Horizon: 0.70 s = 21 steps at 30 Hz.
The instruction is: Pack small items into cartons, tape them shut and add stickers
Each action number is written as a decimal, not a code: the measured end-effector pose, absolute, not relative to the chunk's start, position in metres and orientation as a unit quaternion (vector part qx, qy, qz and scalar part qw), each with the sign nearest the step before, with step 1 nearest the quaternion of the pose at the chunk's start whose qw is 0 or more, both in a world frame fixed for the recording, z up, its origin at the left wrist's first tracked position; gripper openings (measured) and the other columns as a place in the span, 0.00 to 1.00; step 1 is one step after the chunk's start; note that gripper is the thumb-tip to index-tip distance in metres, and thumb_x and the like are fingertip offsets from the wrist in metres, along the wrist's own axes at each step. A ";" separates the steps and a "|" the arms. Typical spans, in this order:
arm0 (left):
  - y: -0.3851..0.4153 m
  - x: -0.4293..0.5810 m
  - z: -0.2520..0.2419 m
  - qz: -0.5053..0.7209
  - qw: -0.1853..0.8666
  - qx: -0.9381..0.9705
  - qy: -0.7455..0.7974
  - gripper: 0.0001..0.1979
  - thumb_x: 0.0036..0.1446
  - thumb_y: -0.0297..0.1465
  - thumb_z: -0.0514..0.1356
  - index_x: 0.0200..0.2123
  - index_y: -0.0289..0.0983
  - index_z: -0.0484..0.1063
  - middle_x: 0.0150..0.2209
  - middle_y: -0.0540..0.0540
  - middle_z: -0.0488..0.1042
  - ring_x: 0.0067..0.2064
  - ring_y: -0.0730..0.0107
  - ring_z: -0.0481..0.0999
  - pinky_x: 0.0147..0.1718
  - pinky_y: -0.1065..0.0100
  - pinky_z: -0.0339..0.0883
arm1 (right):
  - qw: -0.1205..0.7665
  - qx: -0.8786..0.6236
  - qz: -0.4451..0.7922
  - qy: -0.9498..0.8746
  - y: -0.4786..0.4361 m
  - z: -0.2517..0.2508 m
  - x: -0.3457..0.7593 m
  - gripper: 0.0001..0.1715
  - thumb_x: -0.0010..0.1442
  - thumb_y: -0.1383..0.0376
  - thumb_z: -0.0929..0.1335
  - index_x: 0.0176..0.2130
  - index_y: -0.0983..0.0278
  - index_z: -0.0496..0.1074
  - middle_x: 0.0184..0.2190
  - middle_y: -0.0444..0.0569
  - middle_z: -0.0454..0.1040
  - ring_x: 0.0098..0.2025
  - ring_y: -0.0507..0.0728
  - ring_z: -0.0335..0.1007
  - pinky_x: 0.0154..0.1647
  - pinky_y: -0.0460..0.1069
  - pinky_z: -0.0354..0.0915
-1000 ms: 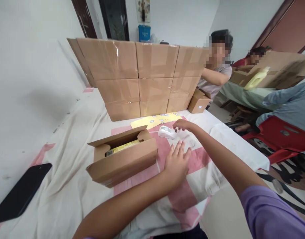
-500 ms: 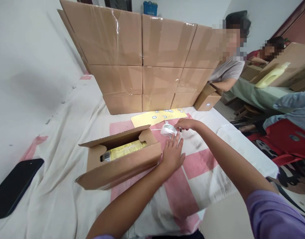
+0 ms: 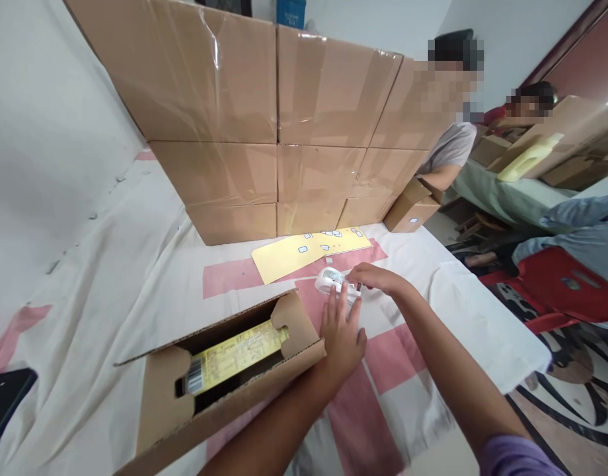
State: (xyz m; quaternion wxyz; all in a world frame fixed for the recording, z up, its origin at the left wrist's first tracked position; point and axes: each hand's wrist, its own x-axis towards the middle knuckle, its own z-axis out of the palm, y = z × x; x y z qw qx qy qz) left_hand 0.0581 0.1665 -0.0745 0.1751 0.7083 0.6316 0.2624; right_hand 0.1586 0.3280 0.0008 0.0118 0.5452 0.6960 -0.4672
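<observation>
A small white tape dispenser lies on the striped tablecloth in front of me. My left hand rests beside it, fingers stretched out and apart, the fingertips at its near side. At the dispenser's right end, my right hand is closed, its fingers curled against that end; the exact grip there is partly hidden. Left of my left hand stands an open cardboard box with its flaps up. Inside the box lies a yellow carton with a barcode on one end.
A yellow sheet with small white stickers lies behind the dispenser. Stacked taped cartons form a wall at the back. A smaller box stands at the right, near another person. A dark phone is at the left edge.
My view has shifted, so the open box and phone appear lower and further left. Both hands stay at the tape dispenser with little visible change.
</observation>
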 end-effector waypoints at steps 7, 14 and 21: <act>0.165 0.057 -0.079 0.306 0.183 0.694 0.625 0.28 0.57 0.31 0.59 0.62 0.49 0.68 0.75 0.51 0.45 0.75 0.43 0.36 0.67 0.39 0.53 | -0.066 0.542 -0.497 0.674 0.309 -0.002 0.161 0.14 0.54 0.58 0.66 0.22 0.64 0.69 0.26 0.46 0.71 0.32 0.55 0.65 0.30 0.47 0.59; 0.167 0.058 -0.082 0.312 0.201 0.677 0.635 0.29 0.56 0.31 0.62 0.62 0.50 0.67 0.75 0.49 0.42 0.74 0.45 0.42 0.66 0.39 0.55 | -0.064 0.558 -0.460 0.688 0.308 0.007 0.160 0.13 0.56 0.58 0.68 0.24 0.63 0.68 0.25 0.45 0.72 0.33 0.57 0.70 0.31 0.48 0.62; 0.168 0.059 -0.077 0.307 0.226 0.656 0.651 0.30 0.56 0.33 0.63 0.63 0.51 0.67 0.75 0.49 0.42 0.74 0.47 0.45 0.67 0.41 0.54 | -0.040 0.556 -0.479 0.678 0.311 0.003 0.162 0.16 0.59 0.56 0.68 0.26 0.62 0.64 0.26 0.44 0.70 0.30 0.55 0.72 0.28 0.48 0.64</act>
